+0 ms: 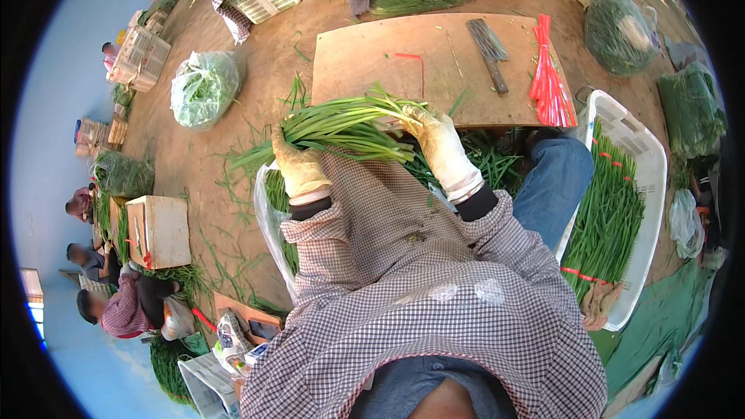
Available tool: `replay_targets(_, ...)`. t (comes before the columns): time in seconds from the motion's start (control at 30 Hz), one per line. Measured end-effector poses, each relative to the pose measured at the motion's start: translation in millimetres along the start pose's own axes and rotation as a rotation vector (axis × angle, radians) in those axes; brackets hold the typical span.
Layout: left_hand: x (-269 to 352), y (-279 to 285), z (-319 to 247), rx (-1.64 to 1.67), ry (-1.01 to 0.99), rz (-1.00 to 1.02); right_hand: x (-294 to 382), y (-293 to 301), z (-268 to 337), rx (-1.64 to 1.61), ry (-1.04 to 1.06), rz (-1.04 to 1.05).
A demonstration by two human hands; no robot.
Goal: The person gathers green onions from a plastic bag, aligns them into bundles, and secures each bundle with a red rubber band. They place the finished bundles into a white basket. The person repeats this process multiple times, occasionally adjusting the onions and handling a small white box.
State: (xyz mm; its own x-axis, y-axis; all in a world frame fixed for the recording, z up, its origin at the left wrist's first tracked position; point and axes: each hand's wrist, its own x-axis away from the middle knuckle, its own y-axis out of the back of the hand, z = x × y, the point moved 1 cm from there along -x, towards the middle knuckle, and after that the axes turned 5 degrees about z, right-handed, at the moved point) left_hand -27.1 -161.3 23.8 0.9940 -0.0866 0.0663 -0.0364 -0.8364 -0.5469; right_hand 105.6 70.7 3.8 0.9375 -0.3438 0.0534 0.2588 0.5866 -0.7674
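Note:
A loose bunch of long green stalks, likely garlic chives (343, 122), stretches across my lap between both hands. My left hand (298, 166), in a stained white glove, is closed around the leafy side. At the paler cut ends, my right hand (433, 134) grips the stalks, gloved the same way. Just beyond the bunch stands a low wooden board (372, 64). On it lie a cleaver (489, 49), a bundle of red ties (546, 78) and a single bent red tie (416, 58). Fingertips of both hands are partly hidden by the stalks.
To my right is a white plastic crate (655, 157) of tied green bunches (605, 209). A bag of greens (206, 90) sits on the floor at left. More stalks (495, 157) lie under the board. Several people work along the left wall, one in a checked top (125, 308).

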Motion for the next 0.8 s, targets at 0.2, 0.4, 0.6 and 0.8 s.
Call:
replay_targets(0.2,-2,24,12,-0.838,-0.151,0.012,6,2,6,-0.037,0.135,-0.06)
replay_targets(0.4,-5,32,14,-0.586,-0.146,0.013,11,45,36,-0.202,0.292,-0.105)
replay_targets(0.6,3,39,1,-0.69,-0.07,-0.029,38,125,76,0.184,0.411,-0.385)
replay_targets(0.8,10,31,-13,-0.767,-0.159,-0.068,50,137,59,1.499,-0.226,-0.235)
